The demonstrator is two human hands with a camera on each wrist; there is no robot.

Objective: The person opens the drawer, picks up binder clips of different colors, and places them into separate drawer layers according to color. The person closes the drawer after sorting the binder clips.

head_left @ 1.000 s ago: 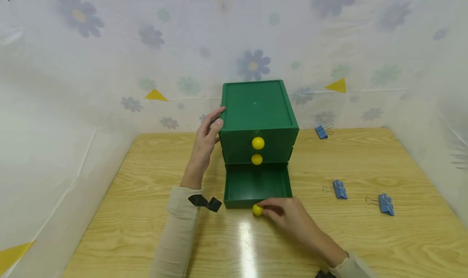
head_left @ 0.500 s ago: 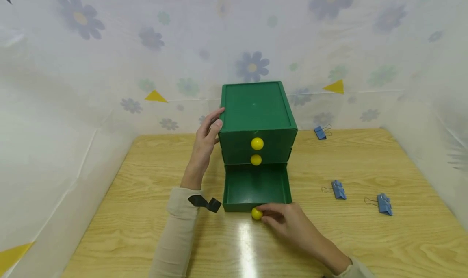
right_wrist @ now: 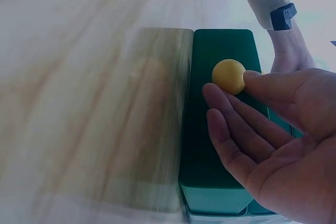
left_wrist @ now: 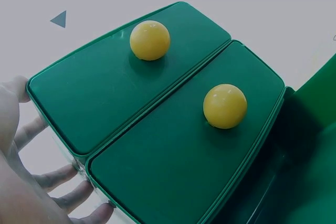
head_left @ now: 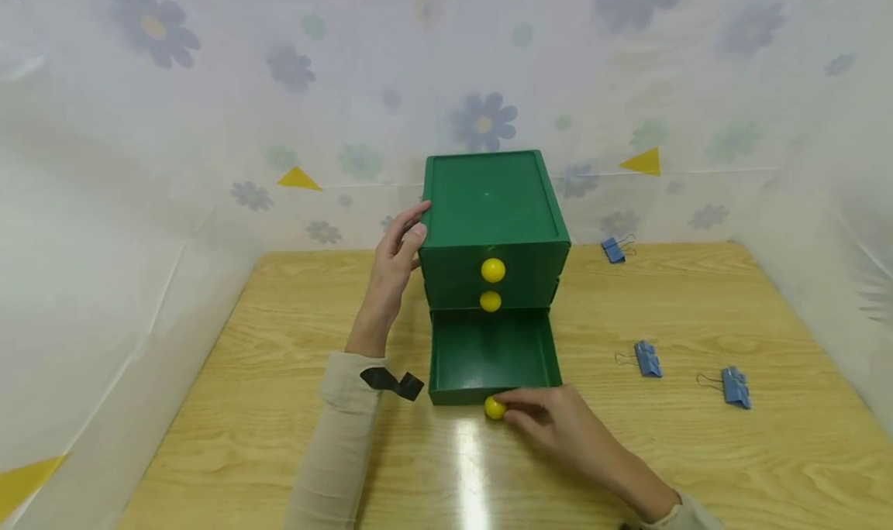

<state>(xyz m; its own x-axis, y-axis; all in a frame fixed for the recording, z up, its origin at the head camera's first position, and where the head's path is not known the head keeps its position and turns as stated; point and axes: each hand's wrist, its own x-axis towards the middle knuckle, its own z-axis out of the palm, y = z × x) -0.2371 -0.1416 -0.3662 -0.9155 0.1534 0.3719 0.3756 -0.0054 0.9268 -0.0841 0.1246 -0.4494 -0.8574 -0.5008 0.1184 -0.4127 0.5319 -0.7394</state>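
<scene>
green drawer cabinet (head_left: 488, 201), bottom drawer (head_left: 491, 352) out; right hand (head_left: 561, 423), fingers pinching drawer's yellow knob (head_left: 494, 408); left hand (head_left: 391, 270), fingers apart, touching cabinet's left side.

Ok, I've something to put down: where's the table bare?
Bare: the table left of the left sleeve, and the patch between the rear blue clip and the front clips. Crowded: before the cabinet, where the right hand pinches the knob of the open drawer.
</scene>
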